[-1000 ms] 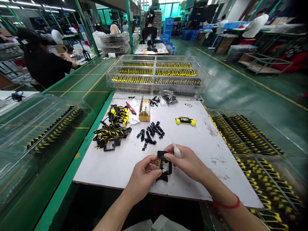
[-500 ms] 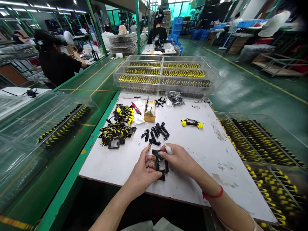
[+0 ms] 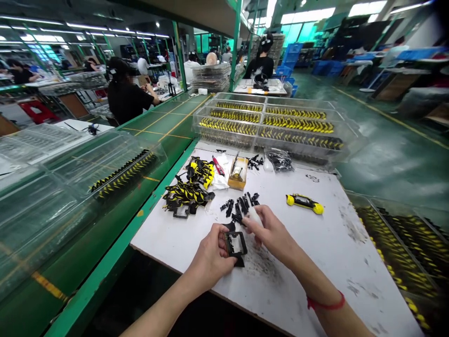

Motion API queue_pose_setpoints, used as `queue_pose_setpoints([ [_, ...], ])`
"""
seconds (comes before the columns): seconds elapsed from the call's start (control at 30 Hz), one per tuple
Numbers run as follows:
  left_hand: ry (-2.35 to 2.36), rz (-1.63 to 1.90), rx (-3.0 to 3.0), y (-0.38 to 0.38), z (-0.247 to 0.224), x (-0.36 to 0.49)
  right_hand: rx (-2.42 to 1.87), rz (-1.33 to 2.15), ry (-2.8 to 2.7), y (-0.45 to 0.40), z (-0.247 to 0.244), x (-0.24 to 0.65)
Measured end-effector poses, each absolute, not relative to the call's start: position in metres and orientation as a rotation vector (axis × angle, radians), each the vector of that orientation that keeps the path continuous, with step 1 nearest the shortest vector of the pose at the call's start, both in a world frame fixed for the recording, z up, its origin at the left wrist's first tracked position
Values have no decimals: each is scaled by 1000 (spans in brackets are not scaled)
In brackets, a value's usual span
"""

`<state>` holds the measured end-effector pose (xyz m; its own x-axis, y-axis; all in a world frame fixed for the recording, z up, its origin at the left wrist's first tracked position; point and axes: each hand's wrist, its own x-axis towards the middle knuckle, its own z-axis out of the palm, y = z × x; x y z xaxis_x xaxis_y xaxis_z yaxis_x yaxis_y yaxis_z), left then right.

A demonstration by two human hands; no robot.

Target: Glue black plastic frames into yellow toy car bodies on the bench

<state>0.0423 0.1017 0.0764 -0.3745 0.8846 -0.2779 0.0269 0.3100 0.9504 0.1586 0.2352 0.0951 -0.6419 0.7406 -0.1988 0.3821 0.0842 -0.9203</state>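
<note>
Over the white table (image 3: 308,262), the left hand (image 3: 210,250) pinches a black plastic frame (image 3: 235,244), and the right hand (image 3: 270,234) pinches a small white thing (image 3: 255,216) beside it. Clear trays (image 3: 224,142) behind hold black and yellow parts (image 3: 228,126).

A work table (image 3: 308,262) fills the near middle of the scene. Near its far edge sit a small box (image 3: 237,173) and, just right of it, a plastic bag of parts (image 3: 278,160). A heap of frames (image 3: 185,196) lies on the left, loose clips (image 3: 240,203) lie in the middle, and a handle (image 3: 304,203) lies right of them. Nearest, the left hand (image 3: 210,250) holds a single frame (image 3: 235,244), and the right hand (image 3: 266,231), just beside it, pinches a tapered tool (image 3: 255,216). Lidded trays of parts stand beyond the table (image 3: 266,124), to its right (image 3: 396,243) and to its left (image 3: 87,168).
</note>
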Motion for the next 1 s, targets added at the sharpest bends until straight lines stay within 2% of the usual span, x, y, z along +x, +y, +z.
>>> queue_pose_setpoints([
  [0.2, 1689, 1354, 781, 109, 64, 41, -999, 1469, -1853, 241, 98, 172],
  [0.33, 1688, 1358, 777, 112, 58, 44, -1170, 1112, -1921, 230, 99, 182],
  [0.47, 1694, 1329, 753, 112, 62, 45, -1142, 831, -1944, 217, 100, 184],
  [1.0, 1594, 1293, 770, 113, 64, 39, -1043, 715, -1989, 200, 97, 172],
])
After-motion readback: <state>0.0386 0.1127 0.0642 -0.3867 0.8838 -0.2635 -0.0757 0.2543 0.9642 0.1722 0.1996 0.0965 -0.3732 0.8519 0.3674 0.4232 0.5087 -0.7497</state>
